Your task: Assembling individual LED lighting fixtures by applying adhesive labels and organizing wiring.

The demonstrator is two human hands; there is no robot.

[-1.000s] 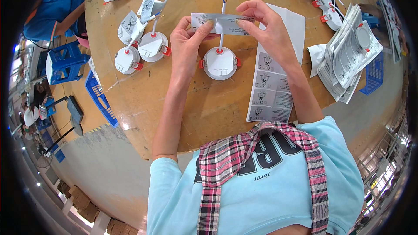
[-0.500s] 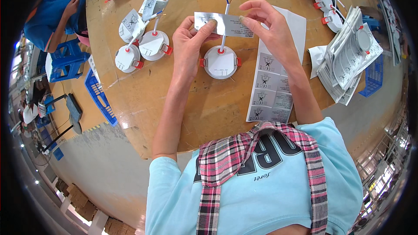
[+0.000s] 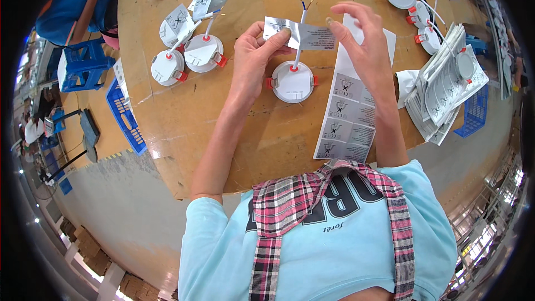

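While my left hand [image 3: 253, 58] pinches the silver label [image 3: 299, 34] by its left end, my right hand [image 3: 362, 39] has its grip apart, fingertips just off the label's right end. It hangs across the white cable [image 3: 300, 39] rising from the round downlight [image 3: 293, 81] on the tabletop [image 3: 184, 117]. I judge that with one end loose, the sticky strip could curl, fold on itself or land crooked on the cable. A label sheet [image 3: 346, 117] lies beside the lamp; finished lamps [image 3: 186, 50] sit left. Blue crates [image 3: 83, 64] stand on the workshop floor.
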